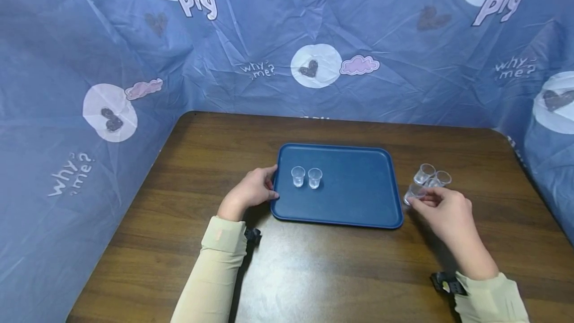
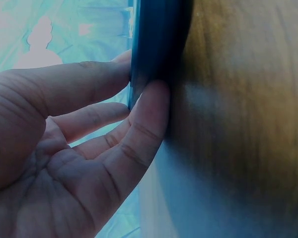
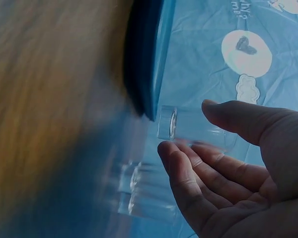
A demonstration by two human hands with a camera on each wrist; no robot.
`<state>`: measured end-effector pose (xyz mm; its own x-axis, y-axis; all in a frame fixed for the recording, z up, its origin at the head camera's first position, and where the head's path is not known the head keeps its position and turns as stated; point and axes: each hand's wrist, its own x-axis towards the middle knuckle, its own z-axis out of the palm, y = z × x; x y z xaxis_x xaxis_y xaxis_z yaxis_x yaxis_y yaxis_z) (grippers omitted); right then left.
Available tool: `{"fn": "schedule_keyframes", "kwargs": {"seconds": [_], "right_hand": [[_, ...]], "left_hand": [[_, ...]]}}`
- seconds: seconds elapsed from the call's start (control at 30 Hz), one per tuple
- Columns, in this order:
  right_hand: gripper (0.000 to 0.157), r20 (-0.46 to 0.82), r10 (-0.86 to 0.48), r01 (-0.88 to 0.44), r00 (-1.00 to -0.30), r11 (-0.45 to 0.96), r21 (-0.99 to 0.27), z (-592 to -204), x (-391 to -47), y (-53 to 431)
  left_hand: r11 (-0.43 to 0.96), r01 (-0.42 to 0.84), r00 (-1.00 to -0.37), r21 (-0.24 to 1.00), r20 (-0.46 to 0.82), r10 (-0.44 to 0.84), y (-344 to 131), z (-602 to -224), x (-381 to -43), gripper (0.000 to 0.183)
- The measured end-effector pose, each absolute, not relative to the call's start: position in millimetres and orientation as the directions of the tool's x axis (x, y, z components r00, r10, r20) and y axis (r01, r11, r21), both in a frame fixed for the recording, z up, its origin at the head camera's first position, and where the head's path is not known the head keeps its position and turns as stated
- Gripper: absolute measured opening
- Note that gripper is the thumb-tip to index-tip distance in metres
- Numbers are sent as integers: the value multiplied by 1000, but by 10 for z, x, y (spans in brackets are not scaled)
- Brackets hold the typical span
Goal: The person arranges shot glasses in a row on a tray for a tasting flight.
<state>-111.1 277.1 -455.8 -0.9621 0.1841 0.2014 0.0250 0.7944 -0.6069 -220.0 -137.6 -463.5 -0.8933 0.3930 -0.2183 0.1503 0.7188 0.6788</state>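
Observation:
A blue rectangular tray (image 1: 354, 188) lies on the table, with two small clear shot glasses upright side by side on its left part, one of them the left glass (image 1: 298, 177). My left hand (image 1: 252, 188) pinches the tray's left edge; the left wrist view has fingers on both sides of the rim (image 2: 156, 44). To the right of the tray, my right hand (image 1: 450, 213) holds a clear shot glass (image 3: 188, 121) between thumb and fingers, near the tray's right edge. Two more shot glasses (image 1: 441, 178) stand close together just behind that hand.
The brown wooden table (image 1: 323, 268) reaches back to a blue printed cloth (image 1: 251, 24) hanging behind it and at both sides. Each wrist carries a small black camera mount, such as the right one (image 1: 447, 283).

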Motion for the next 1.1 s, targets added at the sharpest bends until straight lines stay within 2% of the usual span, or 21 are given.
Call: {"fn": "schedule_keyframes", "kwargs": {"seconds": [0.57,0.77,1.1], "right_hand": [[33,194,99,-47,-976,772,-634,-4429,-1332,2339],[36,138,42,-63,-990,736,-674,-4411,-1439,2156],[30,85,-15,-68,-996,735,-675,-4501,-1616,1836]], "left_hand": [[724,146,-898,675,-217,384,-1390,-4642,-2207,80],[723,142,-900,676,-217,379,-1384,-4633,-2203,80],[714,135,-900,688,-217,379,-1369,-4645,-2193,79]]}}
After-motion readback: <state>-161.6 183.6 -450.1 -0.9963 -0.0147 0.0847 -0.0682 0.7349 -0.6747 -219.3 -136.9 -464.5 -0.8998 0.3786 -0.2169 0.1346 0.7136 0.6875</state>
